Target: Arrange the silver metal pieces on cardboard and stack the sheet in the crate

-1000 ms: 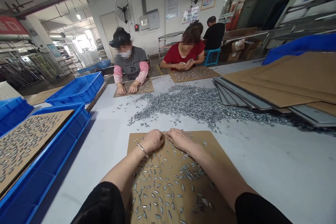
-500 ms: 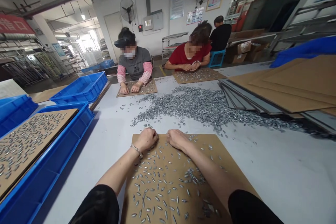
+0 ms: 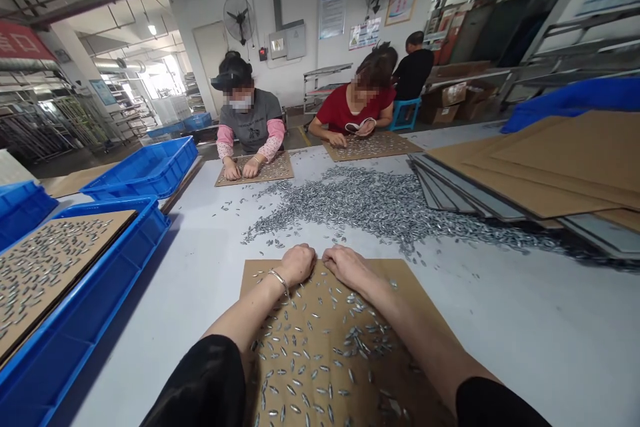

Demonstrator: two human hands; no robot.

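Head view shows my left hand (image 3: 299,263) and right hand (image 3: 345,264) drawn close again, with only a sliver of gap between them; half a second ago they stood further apart, and a second ago they all but met. Both remain at the far edge of the board (image 3: 413,290), so I judge that the work is staying at that end, with no great change in how the pieces (image 3: 323,367) lie. Across the bench (image 3: 525,347), a co-worker in red (image 3: 353,103) has parted two hands that were together, and one is now down on another board. My fingers are curled inward and their tips are hidden, so I cannot tell whether either hand grips a piece or merely touches the board. The board lies flat on the bench right in front of me, beneath both forearms, brown and smooth, with a faint crease running lengthwise. Its pieces are small, silvery and pointed at both ends, shiny where the light catches them. On the left they lie singly, turned various ways, brown showing between them. By my right forearm they bunch into an overlapping clump (image 3: 361,340), which looks to me like the less sorted part. Nearer me on the right, another group sits in shadow, too blurred to make out. Beyond the board spreads a loose grey pile (image 3: 360,200) of similar pieces.
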